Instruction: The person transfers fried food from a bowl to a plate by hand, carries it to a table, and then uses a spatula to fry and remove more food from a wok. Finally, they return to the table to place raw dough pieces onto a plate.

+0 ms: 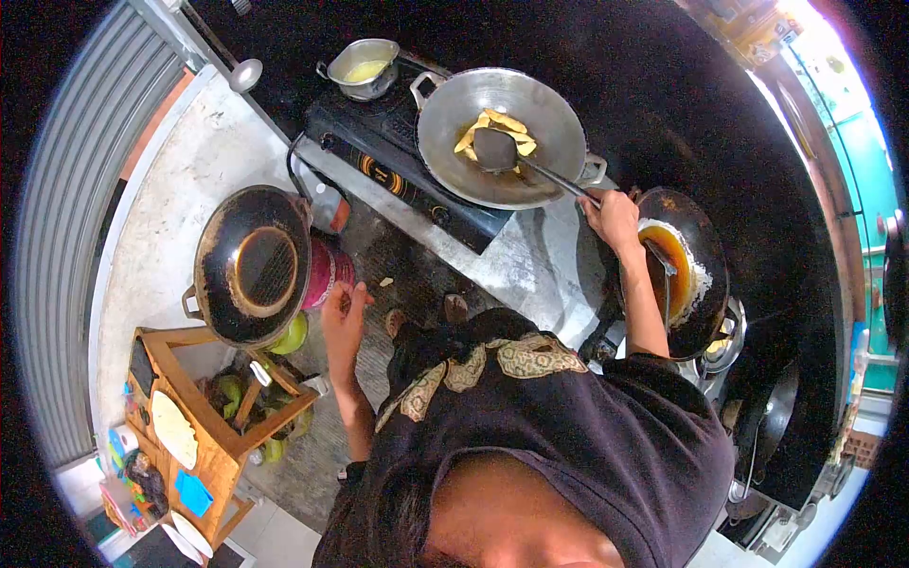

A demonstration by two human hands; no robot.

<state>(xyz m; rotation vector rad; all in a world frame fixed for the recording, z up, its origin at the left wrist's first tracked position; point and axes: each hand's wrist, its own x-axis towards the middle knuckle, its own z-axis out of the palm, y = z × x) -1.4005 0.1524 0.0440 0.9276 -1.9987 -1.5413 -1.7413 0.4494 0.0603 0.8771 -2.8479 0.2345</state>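
Note:
My right hand is wrapped round the long handle of a spatula. Its dark, broad blade rests in a large grey wok on the stove, among yellow elongated pieces lying in some oil. My left hand hangs low on the other side, fingers loosely bent and apart, with nothing visible in it. Nearest to that hand are a pink-red container and a blackened wok with a dark round patch of liquid or mesh inside.
On the black stove, a small metal pot holds yellowish stuff. To my right stands another dark wok with brown liquid and a utensil. A wooden stool or table with several items is at lower left. A ladle lies near the counter edge.

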